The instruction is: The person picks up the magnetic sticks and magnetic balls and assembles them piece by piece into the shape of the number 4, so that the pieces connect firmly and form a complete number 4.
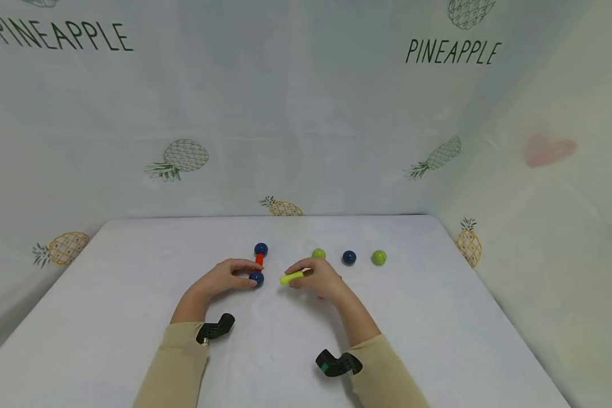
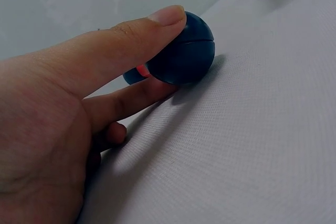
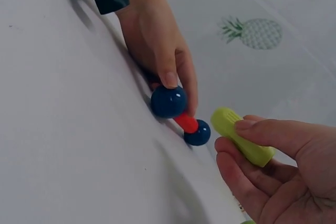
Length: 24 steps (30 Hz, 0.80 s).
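Two dark blue balls, a near one (image 1: 256, 278) and a far one (image 1: 260, 249), are joined by a short red rod (image 1: 259, 260). My left hand (image 1: 225, 277) pinches the near ball between thumb and fingers; in the left wrist view the thumb lies on top of this blue ball (image 2: 184, 56). Just to the right, my right hand (image 1: 320, 277) holds a yellow-green rod (image 1: 291, 277) by one end, and the right wrist view shows the rod (image 3: 241, 137) between thumb and fingertips, apart from the balls.
Beyond my right hand lie a green ball (image 1: 318, 254), a loose blue ball (image 1: 349, 258) and another green ball (image 1: 379, 257). Small red bits peek out around the right hand, mostly hidden. A pineapple-printed cloth (image 1: 306, 113) hangs behind the white table (image 1: 265, 362).
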Each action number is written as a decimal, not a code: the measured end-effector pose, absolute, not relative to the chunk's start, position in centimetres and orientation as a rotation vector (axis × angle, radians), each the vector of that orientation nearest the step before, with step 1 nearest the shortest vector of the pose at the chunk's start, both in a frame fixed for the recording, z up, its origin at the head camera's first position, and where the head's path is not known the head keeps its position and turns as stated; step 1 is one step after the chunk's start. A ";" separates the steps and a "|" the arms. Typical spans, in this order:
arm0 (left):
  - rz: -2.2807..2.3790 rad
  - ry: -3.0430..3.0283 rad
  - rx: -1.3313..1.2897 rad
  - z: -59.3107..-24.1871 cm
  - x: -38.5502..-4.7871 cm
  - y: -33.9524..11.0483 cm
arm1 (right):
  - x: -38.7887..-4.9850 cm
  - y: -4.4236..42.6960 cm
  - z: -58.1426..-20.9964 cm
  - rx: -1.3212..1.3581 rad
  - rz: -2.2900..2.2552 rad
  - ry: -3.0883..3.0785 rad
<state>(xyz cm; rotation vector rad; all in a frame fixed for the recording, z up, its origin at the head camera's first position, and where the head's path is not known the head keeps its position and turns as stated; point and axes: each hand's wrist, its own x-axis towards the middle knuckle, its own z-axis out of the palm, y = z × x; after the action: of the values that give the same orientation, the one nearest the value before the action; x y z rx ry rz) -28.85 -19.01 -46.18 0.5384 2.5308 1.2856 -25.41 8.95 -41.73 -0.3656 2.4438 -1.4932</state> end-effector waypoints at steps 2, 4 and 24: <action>1.271 2.535 0.518 -46.2 -28.9 -19.0 | -25.5 8.6 -41.8 -0.363 -1.502 2.449; 1.244 2.548 0.510 -46.2 -28.9 -19.1 | -25.7 8.4 -41.9 -0.370 -1.528 2.443; 1.226 2.569 0.596 -46.2 -28.8 -19.2 | -26.6 6.2 -43.7 -0.319 -1.651 2.424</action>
<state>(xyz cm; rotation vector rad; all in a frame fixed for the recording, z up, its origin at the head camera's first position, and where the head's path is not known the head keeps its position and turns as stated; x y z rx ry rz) -28.81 -19.22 -46.24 0.5957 2.5691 1.2260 -26.61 6.23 -43.73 -0.3194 2.4241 -1.6510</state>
